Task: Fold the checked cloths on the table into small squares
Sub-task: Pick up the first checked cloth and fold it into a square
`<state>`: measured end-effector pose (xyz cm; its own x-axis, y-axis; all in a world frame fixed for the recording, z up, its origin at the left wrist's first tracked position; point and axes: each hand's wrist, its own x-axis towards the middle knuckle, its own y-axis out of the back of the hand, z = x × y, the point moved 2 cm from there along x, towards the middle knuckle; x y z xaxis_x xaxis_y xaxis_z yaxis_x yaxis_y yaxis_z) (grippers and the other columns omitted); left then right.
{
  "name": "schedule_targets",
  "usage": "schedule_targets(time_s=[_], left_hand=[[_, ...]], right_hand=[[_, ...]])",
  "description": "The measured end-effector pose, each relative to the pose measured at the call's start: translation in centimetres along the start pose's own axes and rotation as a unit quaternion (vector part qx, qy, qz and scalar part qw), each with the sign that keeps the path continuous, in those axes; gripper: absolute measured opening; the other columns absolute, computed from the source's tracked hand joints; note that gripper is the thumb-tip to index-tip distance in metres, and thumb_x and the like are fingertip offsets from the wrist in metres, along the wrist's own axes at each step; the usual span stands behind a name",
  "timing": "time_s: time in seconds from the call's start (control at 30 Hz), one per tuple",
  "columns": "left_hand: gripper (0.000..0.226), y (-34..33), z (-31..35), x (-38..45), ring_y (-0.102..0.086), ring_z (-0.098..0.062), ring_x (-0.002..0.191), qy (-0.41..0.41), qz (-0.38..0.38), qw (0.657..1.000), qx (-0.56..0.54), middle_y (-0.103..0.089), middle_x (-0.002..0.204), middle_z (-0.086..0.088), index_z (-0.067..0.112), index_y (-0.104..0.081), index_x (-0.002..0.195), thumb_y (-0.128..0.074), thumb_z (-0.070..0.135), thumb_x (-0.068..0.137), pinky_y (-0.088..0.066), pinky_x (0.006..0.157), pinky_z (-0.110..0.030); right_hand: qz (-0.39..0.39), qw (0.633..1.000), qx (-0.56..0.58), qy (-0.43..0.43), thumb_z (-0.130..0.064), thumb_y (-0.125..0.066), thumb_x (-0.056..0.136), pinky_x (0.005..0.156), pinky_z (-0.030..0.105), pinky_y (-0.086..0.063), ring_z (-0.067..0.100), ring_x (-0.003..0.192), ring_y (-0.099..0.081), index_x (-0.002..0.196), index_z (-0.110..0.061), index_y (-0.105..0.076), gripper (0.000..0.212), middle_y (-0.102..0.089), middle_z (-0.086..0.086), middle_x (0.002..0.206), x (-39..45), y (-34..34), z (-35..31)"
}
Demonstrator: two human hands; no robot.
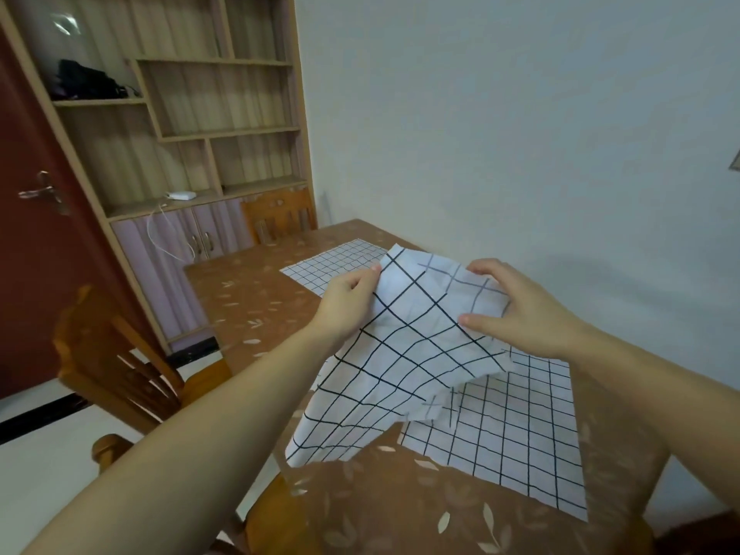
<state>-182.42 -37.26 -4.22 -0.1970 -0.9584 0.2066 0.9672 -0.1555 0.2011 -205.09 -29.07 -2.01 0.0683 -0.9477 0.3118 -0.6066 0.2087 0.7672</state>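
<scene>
The left hand (pixel 348 300) and right hand (pixel 516 310) are pinching the lifted cloth's (pixel 404 354) top edge, probably to align its corners. Its lower part is draping onto the surface (pixel 256 310), over a flat cloth (pixel 516 438).

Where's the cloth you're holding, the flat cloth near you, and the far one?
Held cloth (pixel 408 346), head view: middle of the lifted, crumpled sheet.
Near cloth (pixel 516 434), head view: flat middle, lying on the table.
Far cloth (pixel 332 264), head view: middle of the part showing behind the hands.
</scene>
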Motion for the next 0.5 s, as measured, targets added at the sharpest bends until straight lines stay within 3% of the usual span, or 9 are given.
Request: schedule_targets(time_s=[0.07,0.13,0.2,0.27,0.33,0.4,0.5], left_hand=[[0.056,0.9,0.0,-0.2,-0.041,0.004,0.05,-0.005,0.019,1.0,0.001,-0.044,0.05,0.022,0.022,-0.041,0.049,-0.046,0.035,0.103,-0.041,0.065,-0.022],[0.056,1.8,0.1,-0.6,-0.038,0.004,0.049,-0.006,0.036,0.999,0.009,-0.039,0.05,0.026,0.022,-0.042,0.049,-0.044,0.035,0.104,-0.04,0.068,-0.023],[0.051,3.1,-0.1,-1.0,-0.043,0.004,0.052,-0.009,0.042,0.999,0.009,-0.047,0.055,0.022,0.018,-0.049,0.057,-0.041,0.035,0.105,-0.041,0.068,-0.023],[0.046,4.5,-0.5,-1.4,-0.048,0.007,0.064,-0.009,0.04,0.999,0.007,-0.054,0.074,0.012,0.008,-0.06,0.077,-0.038,0.037,0.105,-0.043,0.069,-0.012],[0.04,5.9,-0.8,-2.0,-0.05,0.011,0.074,-0.009,0.038,0.999,0.013,-0.058,0.087,0.009,0.012,-0.063,0.093,-0.036,0.038,0.106,-0.038,0.069,-0.001],[0.038,7.4,-1.3,-2.2,-0.051,0.006,0.083,-0.012,0.054,0.998,0.026,-0.062,0.096,0.004,0.013,-0.065,0.097,-0.036,0.037,0.106,-0.039,0.073,0.0],[0.031,9.4,-2.1,-2.5,-0.042,0.009,0.073,0.0,0.067,0.997,0.04,-0.048,0.089,0.011,0.019,-0.057,0.095,-0.035,0.039,0.106,-0.038,0.068,-0.003]], right_hand=[[0.022,0.998,-0.002,0.059,-0.041,-0.08,0.072,0.103,0.02,-0.033,-0.015,0.116,-0.038,0.125,-0.043,-0.04,0.066,-0.04,-0.015,0.132,0.5,-0.7,-1.1],[0.036,0.996,-0.003,0.086,-0.046,-0.081,0.066,0.102,0.023,-0.034,-0.011,0.124,-0.035,0.126,-0.046,-0.039,0.073,-0.034,-0.012,0.139,1.1,-1.2,-2.1],[0.024,0.995,-0.012,0.1,-0.049,-0.079,0.064,0.1,0.027,-0.035,-0.005,0.123,-0.037,0.119,-0.047,-0.044,0.066,-0.034,-0.018,0.138,1.8,-1.8,-3.1],[0.003,0.994,-0.019,0.111,-0.049,-0.079,0.064,0.098,0.024,-0.036,-0.003,0.118,-0.044,0.11,-0.042,-0.052,0.053,-0.043,-0.026,0.124,2.7,-2.9,-4.1],[-0.029,0.995,-0.022,0.088,-0.046,-0.082,0.065,0.095,0.021,-0.037,0.001,0.113,-0.05,0.114,-0.035,-0.058,0.055,-0.053,-0.024,0.118,3.6,-4.2,-4.5],[-0.073,0.996,-0.031,0.05,-0.046,-0.083,0.067,0.09,0.021,-0.038,0.001,0.106,-0.052,0.113,-0.034,-0.06,0.053,-0.057,-0.021,0.114,4.4,-5.5,-4.8],[-0.15,0.988,0.011,0.022,-0.038,-0.082,0.072,0.065,0.016,-0.035,-0.006,0.066,-0.047,0.078,-0.033,-0.061,0.022,-0.053,-0.022,0.074,5.1,-7.6,-5.1]])
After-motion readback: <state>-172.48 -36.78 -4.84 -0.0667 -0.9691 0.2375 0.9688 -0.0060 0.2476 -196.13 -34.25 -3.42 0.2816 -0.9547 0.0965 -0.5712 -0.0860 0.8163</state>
